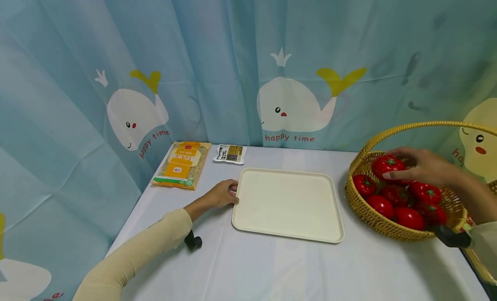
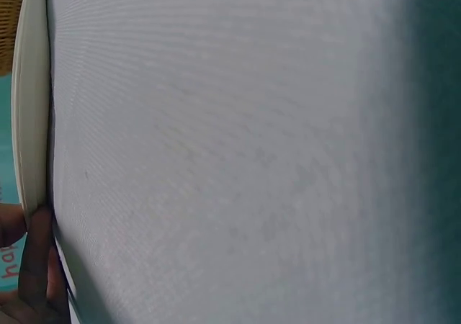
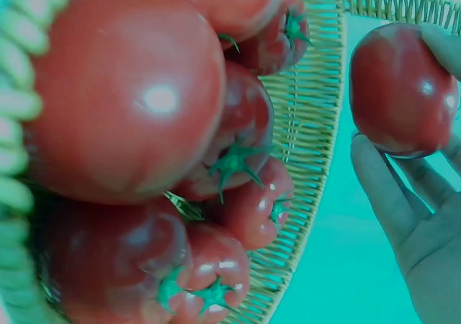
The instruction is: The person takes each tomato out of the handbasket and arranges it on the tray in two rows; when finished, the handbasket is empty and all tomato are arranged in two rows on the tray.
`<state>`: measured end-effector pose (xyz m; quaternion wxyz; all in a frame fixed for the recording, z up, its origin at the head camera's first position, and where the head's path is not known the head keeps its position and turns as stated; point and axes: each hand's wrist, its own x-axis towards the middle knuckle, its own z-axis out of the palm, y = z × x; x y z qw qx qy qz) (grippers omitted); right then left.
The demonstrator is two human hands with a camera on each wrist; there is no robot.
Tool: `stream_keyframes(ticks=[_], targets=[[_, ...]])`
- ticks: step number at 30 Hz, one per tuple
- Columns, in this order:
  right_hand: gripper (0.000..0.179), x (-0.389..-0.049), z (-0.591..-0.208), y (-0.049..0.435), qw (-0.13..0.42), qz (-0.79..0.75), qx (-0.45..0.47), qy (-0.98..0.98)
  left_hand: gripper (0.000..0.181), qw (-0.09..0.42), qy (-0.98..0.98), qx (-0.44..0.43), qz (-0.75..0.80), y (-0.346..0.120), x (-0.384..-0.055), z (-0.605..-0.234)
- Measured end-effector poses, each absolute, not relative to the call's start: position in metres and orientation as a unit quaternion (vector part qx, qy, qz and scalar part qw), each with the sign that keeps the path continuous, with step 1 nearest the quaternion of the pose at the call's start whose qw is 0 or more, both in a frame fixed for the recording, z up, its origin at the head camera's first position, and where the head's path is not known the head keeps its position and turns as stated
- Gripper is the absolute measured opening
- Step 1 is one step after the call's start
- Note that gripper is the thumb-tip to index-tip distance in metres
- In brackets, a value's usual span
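A cream rectangular tray [image 1: 287,206] lies on the white table. My left hand [image 1: 224,193] pinches its left rim between thumb and fingers; the left wrist view shows the tray's edge [image 2: 32,115] there, with the fingers [image 2: 36,266] at it. Over the wicker basket [image 1: 372,217] at the right, my right hand [image 1: 423,166] grips a red tomato [image 1: 387,165]. In the right wrist view this tomato [image 3: 403,90] is held between thumb and fingers, above the basket's rim. Several more tomatoes [image 1: 409,218] with green stems lie in the basket.
A yellow bag of grain [image 1: 182,165] lies at the table's back left, with a small white packet [image 1: 230,154] beside it. The basket's tall arched handle [image 1: 419,125] rises behind the right hand. A blue curtain with whales [image 1: 295,104] hangs behind the table.
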<state>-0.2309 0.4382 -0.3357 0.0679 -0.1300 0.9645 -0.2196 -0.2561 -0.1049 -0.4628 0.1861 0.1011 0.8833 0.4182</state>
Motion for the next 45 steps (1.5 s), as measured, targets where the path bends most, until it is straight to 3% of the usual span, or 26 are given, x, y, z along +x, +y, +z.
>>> stream_keyframes(ticks=[14,21,32,45], targets=[[0.061,-0.203,-0.344,0.420,0.018,-0.285,-0.149,0.947,0.053,0.191,0.864,0.070,0.460,-0.109,-0.258,-0.466],[0.058,-0.192,-0.343,0.406,0.049,-0.321,-0.143,0.935,0.052,0.199,0.852,0.053,0.481,-0.109,-0.256,-0.467],[0.061,-0.184,-0.339,0.369,0.025,-0.360,-0.201,0.911,0.049,0.195,0.856,0.065,0.474,-0.109,-0.257,-0.468],[0.063,-0.188,-0.337,0.321,0.060,-0.361,-0.183,0.912,0.050,0.215,0.838,0.063,0.498,-0.108,-0.258,-0.464]])
